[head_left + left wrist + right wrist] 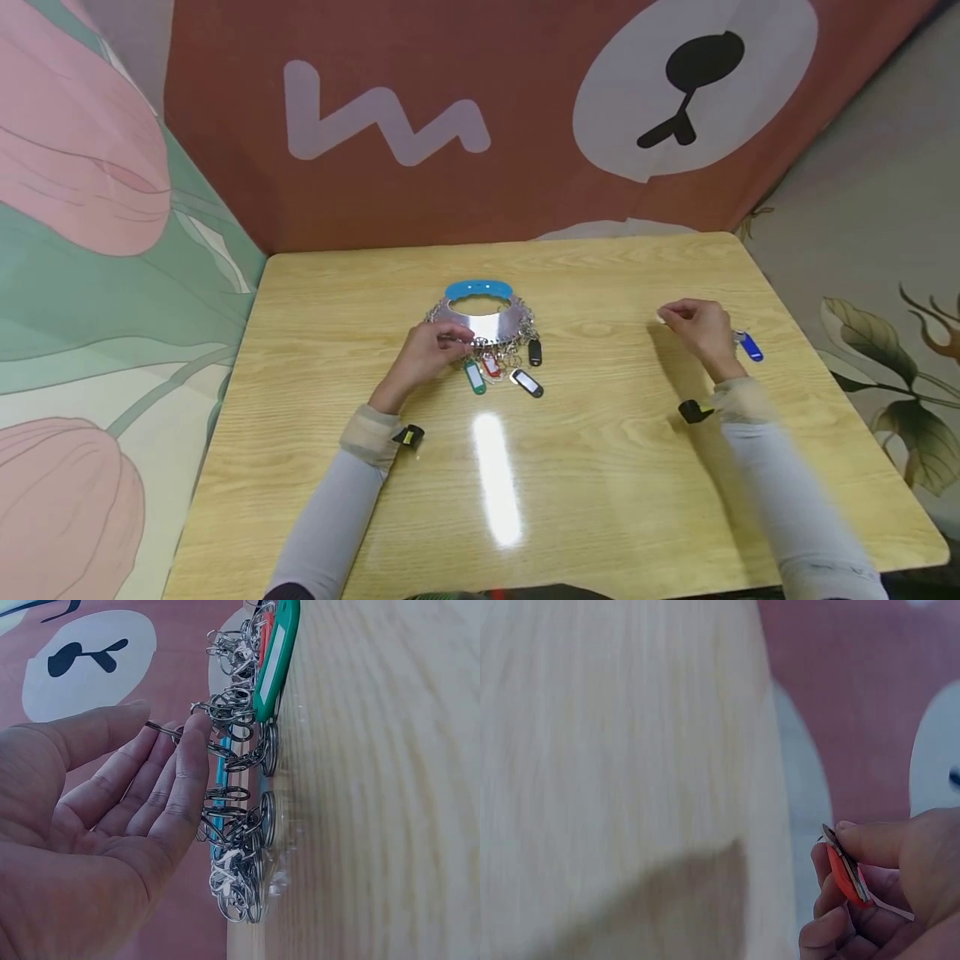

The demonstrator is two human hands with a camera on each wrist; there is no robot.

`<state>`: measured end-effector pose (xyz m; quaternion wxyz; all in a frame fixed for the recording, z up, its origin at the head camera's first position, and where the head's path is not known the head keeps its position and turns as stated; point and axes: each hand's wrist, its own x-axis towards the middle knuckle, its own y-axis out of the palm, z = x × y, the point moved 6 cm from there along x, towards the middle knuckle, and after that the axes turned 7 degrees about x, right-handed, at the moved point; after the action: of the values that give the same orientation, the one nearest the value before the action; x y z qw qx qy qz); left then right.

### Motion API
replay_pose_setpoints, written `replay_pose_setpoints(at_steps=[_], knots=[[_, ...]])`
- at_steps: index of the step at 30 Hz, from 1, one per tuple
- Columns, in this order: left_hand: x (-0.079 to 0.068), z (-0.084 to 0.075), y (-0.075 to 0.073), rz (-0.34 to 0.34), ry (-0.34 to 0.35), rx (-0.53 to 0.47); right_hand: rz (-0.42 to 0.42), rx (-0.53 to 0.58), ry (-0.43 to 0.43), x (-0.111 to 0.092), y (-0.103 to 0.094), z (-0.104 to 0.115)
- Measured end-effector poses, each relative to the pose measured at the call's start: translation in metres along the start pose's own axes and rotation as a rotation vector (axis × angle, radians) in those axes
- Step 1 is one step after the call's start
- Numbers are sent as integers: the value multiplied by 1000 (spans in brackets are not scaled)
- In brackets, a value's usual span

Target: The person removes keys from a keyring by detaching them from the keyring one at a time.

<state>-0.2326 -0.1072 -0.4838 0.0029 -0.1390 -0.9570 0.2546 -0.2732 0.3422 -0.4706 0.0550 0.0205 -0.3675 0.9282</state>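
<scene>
A silver metal key-ring rack [487, 325] with a blue handle [478, 289] stands at the table's middle, many split rings hanging along its edge. My left hand [429, 354] is at its front left, thumb and a finger pinching a split ring [163, 730]. Close by hang a green key tag [475, 377] and a red key tag [491, 365]. Two black tags are further right, a plain-looking one [535, 352] and one with a white label [528, 383]. My right hand [703, 329], raised above the table's right side, pinches an orange-red key tag [844, 876].
A blue key tag [752, 347] lies on the table just right of my right hand. The wooden table [600, 467] meets a red-brown patterned backdrop [420, 208] at its far edge. Patterned cloth [900, 250] hangs on the right.
</scene>
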Motion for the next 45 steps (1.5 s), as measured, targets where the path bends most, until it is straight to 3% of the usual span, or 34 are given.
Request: replay_pose_setpoints(at_steps=[6, 13, 23, 30, 33, 36, 41, 45], knots=[[0, 0, -1, 4, 10, -4, -6, -93, 51, 1, -30, -37], [-1, 0, -3, -2, 3, -12, -24, -185, 77, 2, -41, -60], [-2, 3, -8, -17, -9, 59, -19, -238, 88, 0, -42, -70], [-3, 6, -9, -3, -27, -5, -1, -308, 152, -5, -42, -68], [-3, 6, -11, -10, -19, 22, -18, -331, 140, -7, -40, -59], [-3, 6, -13, -21, -10, 47, -34, -312, 53, -9, -33, -39], [-1, 8, -14, -34, 7, 60, -9, -253, -160, -15, -4, 19], [0, 5, -13, -33, 22, 66, 97, -187, -244, -24, 34, 70]])
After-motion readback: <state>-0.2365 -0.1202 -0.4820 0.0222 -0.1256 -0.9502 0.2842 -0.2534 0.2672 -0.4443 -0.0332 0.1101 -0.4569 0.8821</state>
